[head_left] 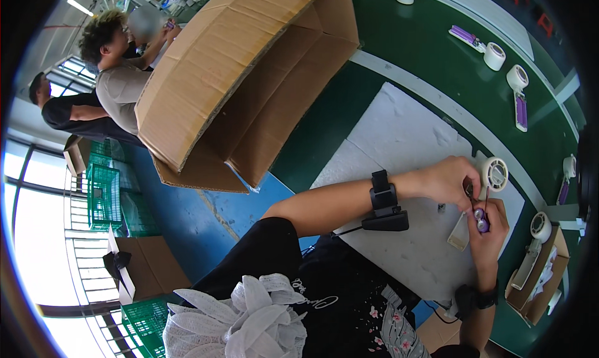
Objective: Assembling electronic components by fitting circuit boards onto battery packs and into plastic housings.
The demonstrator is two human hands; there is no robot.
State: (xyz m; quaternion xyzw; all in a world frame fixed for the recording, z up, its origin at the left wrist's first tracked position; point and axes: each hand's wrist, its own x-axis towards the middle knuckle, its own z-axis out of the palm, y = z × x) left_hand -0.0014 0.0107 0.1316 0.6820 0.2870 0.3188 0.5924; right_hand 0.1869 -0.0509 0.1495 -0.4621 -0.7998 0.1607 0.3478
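Observation:
My right hand [491, 227] grips a small purple part [481, 224] with shiny round silver pieces on it. Bent over its upper end, my left hand [454, 182] has its fingers pinched around something small and dark that I cannot make out. A white round fan-like head [495, 174] with a spoked face sits just beyond both hands. Below the left hand, a pale elongated casing piece [459, 233] lies at an angle on the white foam sheet [405, 146]. The fingers hide where the purple part and the round head meet, if they do.
A large open cardboard box [212, 77] stands at the left. Several white round heads with purple handles [521, 111] lie along the green table [412, 52]. At right, a small cardboard box [549, 267] holds white pieces. Two people [121, 86] stand beyond the large box.

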